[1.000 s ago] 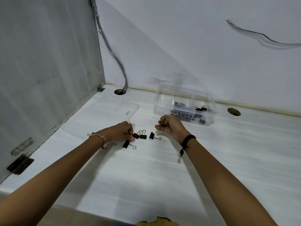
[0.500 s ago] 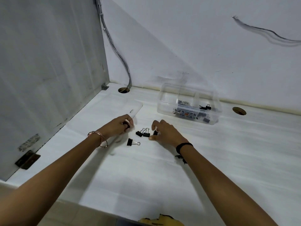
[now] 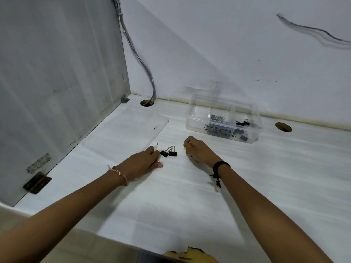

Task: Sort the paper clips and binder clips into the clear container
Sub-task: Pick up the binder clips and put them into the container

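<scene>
Head view showed two binder clips (image 3: 172, 153) on the table (image 3: 190, 196): light, stiff, best pinched at the black body. Left hand (image 3: 144, 162) and right hand (image 3: 199, 151) were curled; contents indeterminate.

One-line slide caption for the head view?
Left hand and right hand flank two black binder clips on the desk; clear container behind.

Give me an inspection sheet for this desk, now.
Surface: white desk, two round holes.
Job's things: two loose binder clips side by side between the hands; clear container open, paper clips in middle compartment, sorted binder clips in right one.
Clutter: flat translucent sheet left of container; yellow thing at near edge.
Grips: left hand palm down, fingertips beside loose clips; right hand curled, contents hidden.
Cables: grey bundle drops into left hole; wire on wall.
Surroundings: grey side panel, white wall.
</scene>
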